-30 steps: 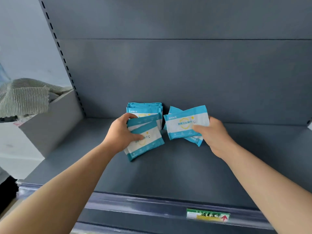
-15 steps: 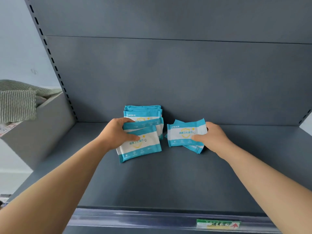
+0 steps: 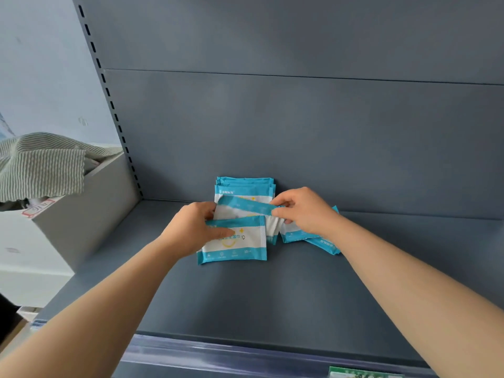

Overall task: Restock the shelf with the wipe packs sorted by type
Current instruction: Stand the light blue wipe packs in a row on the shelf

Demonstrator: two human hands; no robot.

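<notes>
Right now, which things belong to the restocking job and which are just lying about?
Job: rear wipe-pack stack; front wipe pack, gripped by left hand; tilted wipe pack, pinched by right hand; loose wipe packs; shelf.
Lying about: striped cloth; grey box; price label.

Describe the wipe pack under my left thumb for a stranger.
On the grey shelf, blue wipe packs cluster by the back panel. The pack is frontmost, under the left hand. Only its printed face shows nearly whole; the right hand pinches the tilted pack behind.
</notes>
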